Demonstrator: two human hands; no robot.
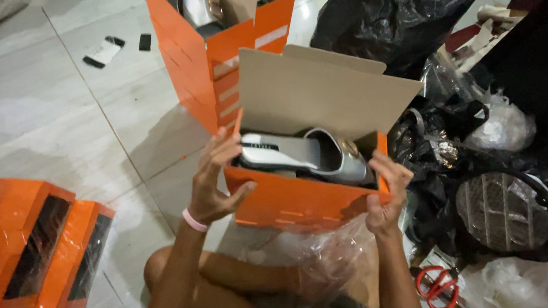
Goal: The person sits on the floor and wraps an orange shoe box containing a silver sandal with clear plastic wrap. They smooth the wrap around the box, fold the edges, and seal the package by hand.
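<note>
Two bare hands are seen gripping an open orange cardboard shoe box (300, 202), which is held up at the middle of the scene, above the person's knees. The left hand (215, 181), with a pink band (195, 220) at its wrist, is clamped on the box's left end, thumb against the front wall and fingers curled over the rim. The right hand (387, 193) is closed on the right near corner. The plain brown inside of the raised lid (322, 90) is turned toward the camera. Silver-grey shoes (308, 153) are packed inside, lying on their sides. A stack of matching orange boxes (209, 65) is seen just beyond, more orange boxes (23, 248) at near left, a black plastic bag (401, 2) at far right, and red-handled scissors (437, 287) near right
</note>
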